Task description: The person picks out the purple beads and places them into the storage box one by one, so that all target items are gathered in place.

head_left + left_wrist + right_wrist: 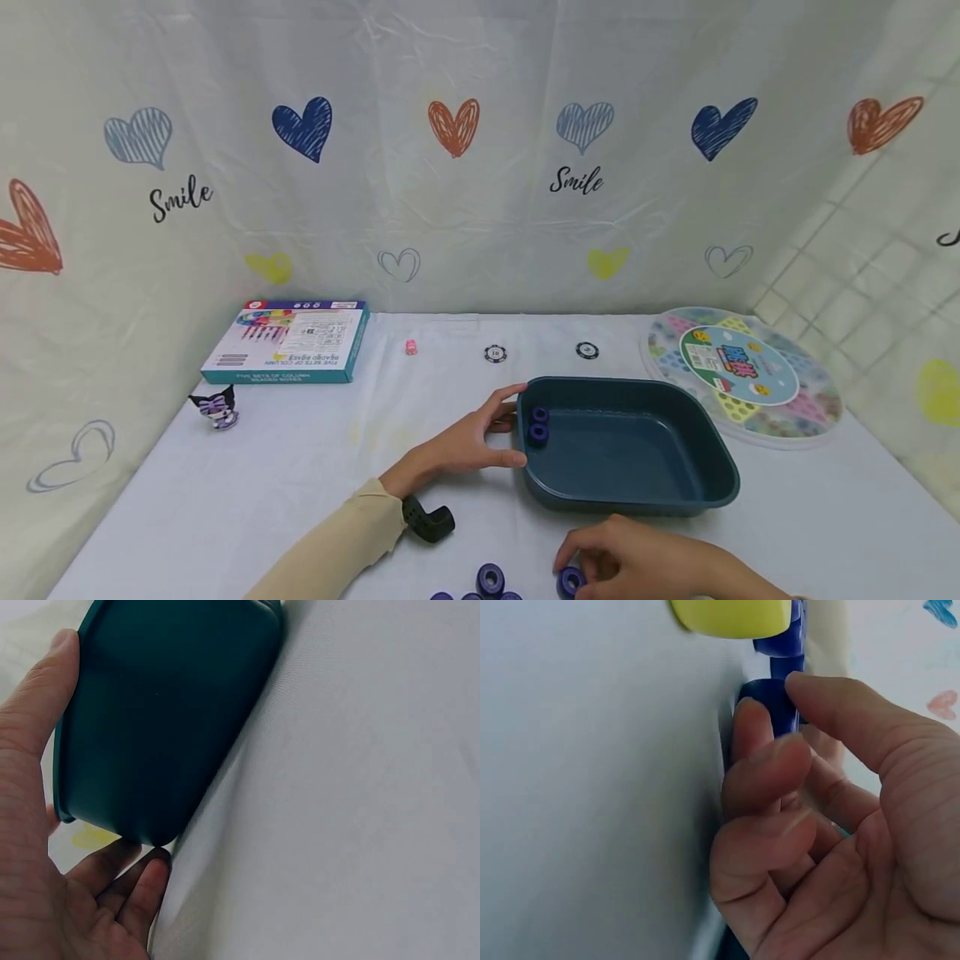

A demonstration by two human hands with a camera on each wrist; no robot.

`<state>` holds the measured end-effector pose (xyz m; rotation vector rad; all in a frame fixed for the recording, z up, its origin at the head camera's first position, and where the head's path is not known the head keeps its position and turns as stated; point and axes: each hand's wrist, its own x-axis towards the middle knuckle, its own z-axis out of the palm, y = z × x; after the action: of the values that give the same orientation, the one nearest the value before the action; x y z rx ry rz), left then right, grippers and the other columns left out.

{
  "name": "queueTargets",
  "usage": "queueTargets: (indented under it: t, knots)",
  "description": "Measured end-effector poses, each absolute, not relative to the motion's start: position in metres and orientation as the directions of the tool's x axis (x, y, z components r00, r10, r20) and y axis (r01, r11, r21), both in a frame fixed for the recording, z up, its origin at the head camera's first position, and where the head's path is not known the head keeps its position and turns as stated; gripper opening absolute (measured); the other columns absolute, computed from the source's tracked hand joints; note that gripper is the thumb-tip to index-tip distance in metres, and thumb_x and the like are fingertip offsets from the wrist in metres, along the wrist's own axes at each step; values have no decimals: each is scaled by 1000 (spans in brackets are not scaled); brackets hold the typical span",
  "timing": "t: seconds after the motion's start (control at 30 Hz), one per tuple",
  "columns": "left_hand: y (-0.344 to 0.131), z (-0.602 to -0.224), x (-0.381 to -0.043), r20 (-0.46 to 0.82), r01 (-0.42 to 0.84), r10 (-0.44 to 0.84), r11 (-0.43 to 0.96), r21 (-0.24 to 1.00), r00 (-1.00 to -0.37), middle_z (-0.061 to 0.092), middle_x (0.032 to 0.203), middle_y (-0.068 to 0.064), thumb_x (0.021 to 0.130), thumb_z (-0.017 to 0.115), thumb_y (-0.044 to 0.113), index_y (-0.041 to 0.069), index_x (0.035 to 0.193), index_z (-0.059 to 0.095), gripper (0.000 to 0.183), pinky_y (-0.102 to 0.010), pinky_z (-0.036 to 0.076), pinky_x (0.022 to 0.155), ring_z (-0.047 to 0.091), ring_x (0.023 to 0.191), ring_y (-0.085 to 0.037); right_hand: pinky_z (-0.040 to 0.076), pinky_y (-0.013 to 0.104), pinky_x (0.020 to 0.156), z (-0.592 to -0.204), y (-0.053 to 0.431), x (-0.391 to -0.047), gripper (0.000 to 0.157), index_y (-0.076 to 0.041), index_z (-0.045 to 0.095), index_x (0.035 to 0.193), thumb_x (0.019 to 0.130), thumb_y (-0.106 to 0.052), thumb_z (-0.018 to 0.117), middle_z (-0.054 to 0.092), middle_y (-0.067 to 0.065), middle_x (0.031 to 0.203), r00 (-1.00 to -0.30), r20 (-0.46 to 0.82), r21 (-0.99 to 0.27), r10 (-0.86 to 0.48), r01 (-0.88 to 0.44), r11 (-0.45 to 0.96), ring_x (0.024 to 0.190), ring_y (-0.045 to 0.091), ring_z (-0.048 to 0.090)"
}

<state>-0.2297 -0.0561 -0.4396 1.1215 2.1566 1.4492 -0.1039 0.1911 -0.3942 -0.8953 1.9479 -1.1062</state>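
Observation:
A dark teal plastic basin (622, 454) stands on the white-covered table. My left hand (472, 437) holds its left end, the thumb at the near corner and the index finger at the far one. In the left wrist view the thumb lies on the basin's rim (64, 742) and the other fingers touch its lower side. Two small purple rings (538, 432) lie inside, against the left wall. In front of the basin, my right hand (637, 557) pinches a purple ring (572, 582) down at the table, thumb and fingers on its sides.
Several more purple rings (491, 579) lie at the front edge of the view. A yellow object (735, 616) shows in the right wrist view. Behind are a flat box (288, 346), a figurine (217, 408), a pink piece (410, 347), two chips (495, 353) and a round board (813, 396).

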Motion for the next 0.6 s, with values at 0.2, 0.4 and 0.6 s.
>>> queueTargets:
  t: [0.2, 0.4, 0.6]
  knots:
    - [-55, -439, -229, 155, 428, 744, 190, 884, -650, 35, 140, -5, 75, 65, 53, 33, 143, 11, 89, -30, 36, 98, 44, 118, -12, 44, 15, 54, -400, 197, -106, 20, -14, 61, 108, 88, -18, 58, 57, -12, 74, -505, -241, -918, -829, -160, 364, 61, -3, 50]
    - [-55, -440, -230, 161, 433, 747, 184, 882, -646, 35, 140, -4, 75, 65, 52, 33, 143, 11, 89, -31, 36, 98, 44, 118, -12, 45, 15, 53, -392, 200, -105, 20, -14, 61, 107, 88, -18, 59, 57, -13, 74, -501, -203, -919, -841, -199, 341, 60, -4, 50]
    - [-55, -440, -230, 162, 435, 742, 189, 880, -651, 36, 139, -2, 76, 66, 50, 34, 143, 11, 88, -30, 35, 98, 44, 118, -11, 47, 19, 50, -370, 203, -105, 22, -12, 59, 110, 88, -16, 58, 59, -11, 74, -504, -184, -919, -844, -217, 330, 57, -3, 51]
